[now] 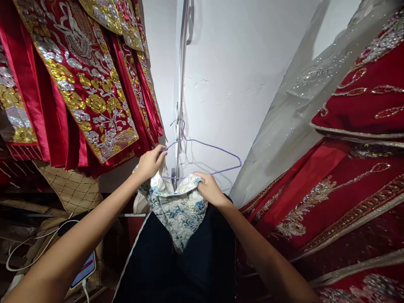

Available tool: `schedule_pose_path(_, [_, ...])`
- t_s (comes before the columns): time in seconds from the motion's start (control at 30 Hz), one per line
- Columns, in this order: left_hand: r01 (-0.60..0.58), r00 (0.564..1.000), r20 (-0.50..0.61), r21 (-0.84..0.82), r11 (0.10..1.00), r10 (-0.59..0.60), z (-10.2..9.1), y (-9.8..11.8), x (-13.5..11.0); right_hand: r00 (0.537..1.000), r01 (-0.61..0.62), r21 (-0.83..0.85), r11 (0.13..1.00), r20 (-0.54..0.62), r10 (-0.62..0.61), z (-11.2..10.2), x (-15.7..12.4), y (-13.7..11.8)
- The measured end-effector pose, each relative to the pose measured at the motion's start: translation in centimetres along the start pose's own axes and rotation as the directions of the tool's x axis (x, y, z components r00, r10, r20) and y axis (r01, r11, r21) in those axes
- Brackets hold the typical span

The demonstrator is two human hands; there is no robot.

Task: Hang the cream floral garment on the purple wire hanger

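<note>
Between a red beaded gown (pixel 356 189) and a red embroidered skirt (pixel 94 101), above a dark-clothed lap (pixel 176 273), holding a blue-and-white floral garment (pixel 181 212) beside a purple wire hanger (pixel 217 147); gripping hanger's shoulder with left hand (pixel 152 162), garment's upper edge with right hand (pixel 208 188).

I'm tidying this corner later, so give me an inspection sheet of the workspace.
Surface: dark cloth beneath the floral garment.
Things in hand: floral garment, purple hanger.
Clutter: phone at lower left, partly hidden by the forearm.
Hands: left hand grips the hanger's side; right hand pinches the garment's edge.
Cables: white cable plugged into the phone; white loop nearby, connection unclear.
Surroundings: white wall ahead; red embroidered garments left; sheer white fabric right.
</note>
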State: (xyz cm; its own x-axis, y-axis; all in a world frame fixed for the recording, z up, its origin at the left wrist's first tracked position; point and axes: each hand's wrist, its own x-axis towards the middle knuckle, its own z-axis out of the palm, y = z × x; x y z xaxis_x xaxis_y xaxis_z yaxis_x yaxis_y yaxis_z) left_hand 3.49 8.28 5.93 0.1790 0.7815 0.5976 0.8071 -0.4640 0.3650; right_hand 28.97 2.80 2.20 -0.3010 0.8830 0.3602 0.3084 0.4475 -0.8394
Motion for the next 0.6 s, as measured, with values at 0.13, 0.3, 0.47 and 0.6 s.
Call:
schedule_pose_path(0.13, [-0.106, 0.994, 0.020, -0.082, 0.991, 0.108, -1.4, -0.4, 1.6, 0.984, 0.027, -0.135, 0.990, -0.172, -0.050, -2.4, -0.2, -0.2])
schedule_pose_path(0.3, [-0.137, 0.984, 0.104, -0.061, 0.989, 0.143, -3.9, -0.9, 2.4, 0.835, -0.094, -0.266, 0.960, -0.547, -0.070, -9.3, 0.0, -0.2])
schedule_pose_path(0.47, [-0.119, 0.989, 0.083, -0.059, 0.991, 0.124, -4.1, -1.2, 3.0, 0.970, -0.242, -0.008, 0.970, -0.028, 0.242, -14.4, 2.1, -0.9])
schedule_pose_path(0.6, [0.164, 0.986, 0.002, -0.224, 0.961, -0.168, -2.3, -4.4, 3.2, 0.961, -0.276, 0.358, 0.892, 0.111, 0.252, -12.4, 3.7, -1.3])
